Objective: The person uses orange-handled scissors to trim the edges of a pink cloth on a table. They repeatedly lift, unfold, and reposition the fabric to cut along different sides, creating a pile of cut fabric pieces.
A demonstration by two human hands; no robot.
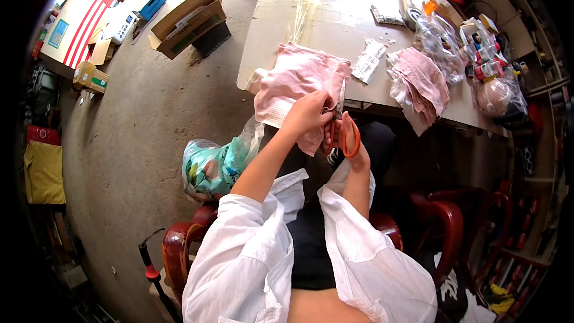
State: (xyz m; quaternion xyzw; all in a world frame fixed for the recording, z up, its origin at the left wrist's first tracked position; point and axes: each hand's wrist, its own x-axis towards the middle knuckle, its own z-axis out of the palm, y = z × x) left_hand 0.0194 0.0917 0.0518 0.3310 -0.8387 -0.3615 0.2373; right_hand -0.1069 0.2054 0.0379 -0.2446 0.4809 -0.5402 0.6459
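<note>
A pink cloth piece (305,72) with a whitish, textured band lies over the table's near edge, and part of it hangs below. My left hand (306,113) is closed on the cloth at its lower right side. In my right hand (357,157) is a pair of scissors with orange handles (357,137), my fingers in the loops. The scissor blades point toward the cloth edge beside my left fingers, which partly hide them. Further right, a stack of folded pink cloth (421,81) rests on clear plastic, overhanging the table edge.
The pale table (335,18) carries a white crumpled packet (369,60), plastic bags (439,45) and several bottles (487,69) at the right. A bag of green floral fabric (209,167) stands on the floor left of my knees. Cardboard boxes (188,24) sit further off, and red wooden chair arms (179,245) flank me.
</note>
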